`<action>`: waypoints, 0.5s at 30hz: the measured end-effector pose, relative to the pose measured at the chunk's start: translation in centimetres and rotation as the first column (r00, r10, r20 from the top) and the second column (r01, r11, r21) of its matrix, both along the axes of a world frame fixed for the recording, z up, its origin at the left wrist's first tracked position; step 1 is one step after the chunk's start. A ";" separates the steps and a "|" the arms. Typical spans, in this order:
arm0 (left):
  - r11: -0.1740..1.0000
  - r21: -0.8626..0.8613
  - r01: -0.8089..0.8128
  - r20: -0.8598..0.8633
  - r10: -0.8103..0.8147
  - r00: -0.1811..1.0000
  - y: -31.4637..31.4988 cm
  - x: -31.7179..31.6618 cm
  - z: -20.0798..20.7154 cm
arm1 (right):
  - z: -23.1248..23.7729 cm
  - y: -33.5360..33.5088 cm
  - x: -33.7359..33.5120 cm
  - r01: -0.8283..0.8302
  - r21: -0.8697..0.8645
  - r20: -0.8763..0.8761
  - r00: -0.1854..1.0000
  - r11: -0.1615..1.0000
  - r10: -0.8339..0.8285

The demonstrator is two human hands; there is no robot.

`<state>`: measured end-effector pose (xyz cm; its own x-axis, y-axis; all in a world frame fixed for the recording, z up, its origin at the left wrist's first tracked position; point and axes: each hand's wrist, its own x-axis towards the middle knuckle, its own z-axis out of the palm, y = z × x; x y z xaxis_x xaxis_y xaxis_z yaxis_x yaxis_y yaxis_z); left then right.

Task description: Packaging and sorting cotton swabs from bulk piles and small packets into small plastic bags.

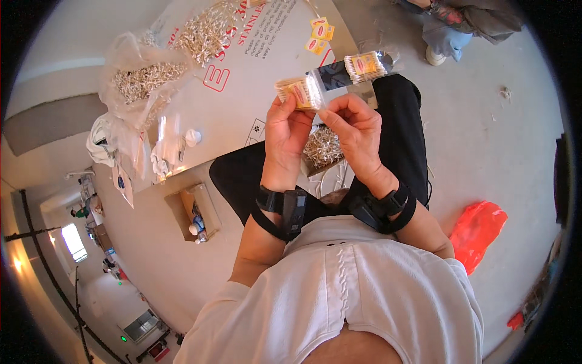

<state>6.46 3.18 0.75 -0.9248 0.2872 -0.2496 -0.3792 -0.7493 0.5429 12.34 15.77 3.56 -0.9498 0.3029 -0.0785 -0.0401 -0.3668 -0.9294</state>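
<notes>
My left hand (287,134) is closed round a bundle of cotton swabs (307,91) with a yellow label, which seems to be in a clear plastic bag. Thumb and fingers of my right hand (357,133) pinch the right edge of that bag, close to the swab tips. Just beyond, at the table's near right corner, a second packet of cotton swabs (364,65) with a yellow label lies on a dark surface. Below my hands, between my legs, sits an open box (310,167) full of loose swabs, partly hidden by my wrists.
The table (227,112) bears a heap of loose swabs (209,36), a clear bag of swabs (142,82) and several yellow labels (319,35). Scissors (123,182) lie at its left edge. On the floor are a cardboard box (209,209) and a red plastic bag (478,233). Another person (445,36) is at far right.
</notes>
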 end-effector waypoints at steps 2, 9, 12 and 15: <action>1.000 -0.021 -0.011 -0.013 0.011 1.000 -0.2 0.0 0.0 | 0.3 -0.1 -0.3 0.057 -0.074 0.022 0.998 0.996 -0.056; 0.998 0.050 0.034 0.028 -0.036 0.999 0.0 -0.2 -0.5 | 0.1 0.2 -1.5 -0.055 -0.050 -0.036 0.998 0.997 0.053; 0.976 0.204 0.076 0.106 -0.099 0.989 0.2 -0.3 -1.2 | 0.7 -0.6 -1.7 -0.090 -0.228 -0.050 0.995 0.970 0.081; 0.962 0.262 0.083 0.140 -0.123 0.982 0.2 -0.1 -1.6 | 0.7 -0.8 -1.8 -0.014 -0.395 0.058 0.998 0.919 0.040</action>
<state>6.33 3.33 -0.83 -0.8430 0.4511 -0.2930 -0.5254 -0.8071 0.2691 10.54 14.93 4.26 -0.9462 0.2098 -0.2462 0.0287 -0.7036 -0.7100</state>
